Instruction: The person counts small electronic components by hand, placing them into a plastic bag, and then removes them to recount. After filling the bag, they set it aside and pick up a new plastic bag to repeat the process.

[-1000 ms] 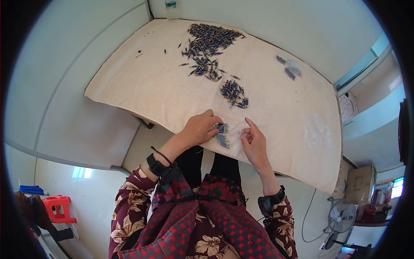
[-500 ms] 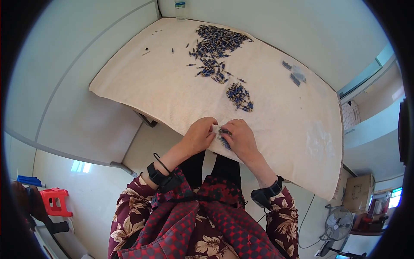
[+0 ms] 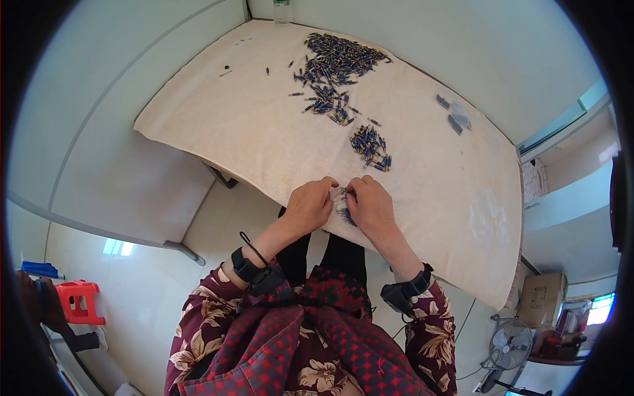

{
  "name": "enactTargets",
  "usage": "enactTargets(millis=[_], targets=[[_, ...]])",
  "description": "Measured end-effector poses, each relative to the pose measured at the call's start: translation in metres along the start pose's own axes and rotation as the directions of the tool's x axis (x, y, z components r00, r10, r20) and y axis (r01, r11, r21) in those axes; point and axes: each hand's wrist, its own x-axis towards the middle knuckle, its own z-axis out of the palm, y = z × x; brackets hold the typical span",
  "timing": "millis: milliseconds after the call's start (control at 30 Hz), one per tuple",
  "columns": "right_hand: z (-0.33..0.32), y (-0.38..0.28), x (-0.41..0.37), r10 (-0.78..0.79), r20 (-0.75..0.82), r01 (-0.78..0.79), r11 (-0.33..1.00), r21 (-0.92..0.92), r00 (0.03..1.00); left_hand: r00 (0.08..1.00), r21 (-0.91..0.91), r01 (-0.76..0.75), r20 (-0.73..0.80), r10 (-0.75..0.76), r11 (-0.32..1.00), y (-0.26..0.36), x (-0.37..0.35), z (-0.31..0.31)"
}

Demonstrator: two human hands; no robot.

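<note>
At the near edge of the cloth-covered table (image 3: 264,125), a small clear plastic bag (image 3: 344,214) with dark blue pieces inside lies between my two hands. My left hand (image 3: 310,204) is closed at the bag's left side, thumb and forefinger by its upper edge. Across from it, my right hand (image 3: 371,206) is closed, with its fingertips pinched together at the bag's upper end. Whether a loose piece is also in those fingertips is hidden. Just beyond sits a small pile of blue cylindrical parts with brass-coloured ends (image 3: 370,146).
A larger heap of the same parts (image 3: 343,56) spreads at the back. Filled clear bags (image 3: 456,119) lie at the right rear. A plastic bottle (image 3: 281,12) stands at the back edge. On the floor are a red stool (image 3: 79,302) and a fan (image 3: 510,344).
My right hand's fingers have drawn together and moved slightly up to the bag's upper end. My left hand stays beside the bag. The view has shifted a little.
</note>
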Motion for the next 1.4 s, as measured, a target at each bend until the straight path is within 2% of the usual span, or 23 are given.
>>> enactTargets(millis=[67, 167, 333, 433, 467, 567, 733, 833, 867, 967, 1000, 1100, 1400], targets=[[-0.003, 0.006, -0.002, 0.021, 0.024, -0.022, 0.999, 0.035, 1.0, 1.0, -0.016, 0.007, 0.01, -0.006, 1.0, -0.001, -0.001, 0.0], [-0.013, 0.012, -0.006, 0.006, -0.036, 0.004, 0.966, 0.258, 0.999, 1.0, -0.062, -0.015, 0.013, 0.016, 0.998, -0.004, -0.002, -0.001], [-0.024, 0.018, -0.013, -0.006, -0.047, 0.015, 0.981, 0.193, 0.999, 1.0, -0.071, -0.015, 0.02, 0.017, 0.997, -0.004, -0.002, 0.0], [-0.014, 0.013, -0.01, -0.222, -0.09, 0.227, 0.973, 0.047, 0.971, 0.999, -0.084, 0.021, 0.05, -0.016, 0.996, -0.003, 0.0, -0.003], [-0.013, 0.01, -0.009, -0.226, -0.093, 0.231, 0.972, 0.048, 0.97, 0.999, -0.081, 0.021, 0.046, -0.017, 0.997, -0.003, 0.0, -0.004], [-0.011, 0.002, -0.008, -0.125, -0.038, 0.124, 0.992, -0.016, 0.991, 0.999, -0.074, -0.021, 0.045, 0.024, 0.997, -0.003, -0.001, -0.005], [-0.008, 0.004, -0.005, -0.052, -0.039, 0.052, 0.999, 0.003, 0.998, 0.998, -0.083, -0.004, 0.058, 0.009, 0.997, -0.004, 0.001, -0.005], [-0.023, 0.01, -0.006, 0.063, -0.002, -0.063, 0.988, 0.145, 0.998, 0.999, -0.125, -0.02, 0.044, 0.026, 0.992, -0.005, 0.001, -0.006], [-0.026, 0.007, -0.009, 0.065, 0.003, -0.065, 0.988, 0.142, 0.998, 0.999, -0.13, -0.017, 0.045, 0.023, 0.991, -0.005, 0.0, -0.006], [-0.033, -0.001, -0.025, 0.073, 0.171, -0.103, 0.98, 0.173, 0.983, 0.998, -0.129, -0.017, 0.061, 0.025, 0.992, -0.005, 0.001, -0.007], [-0.032, -0.002, -0.029, 0.076, 0.173, -0.106, 0.98, 0.17, 0.982, 0.998, -0.132, -0.017, 0.063, 0.026, 0.991, -0.004, 0.001, -0.007], [-0.026, -0.008, -0.035, -0.112, 0.105, 0.1, 0.989, 0.111, 0.988, 0.997, -0.13, -0.018, 0.072, 0.028, 0.991, -0.004, 0.0, -0.008], [-0.031, 0.005, -0.026, -0.2, 0.198, 0.149, 0.958, 0.246, 0.959, 0.997, -0.129, -0.021, 0.071, 0.031, 0.991, -0.005, -0.002, -0.007]])
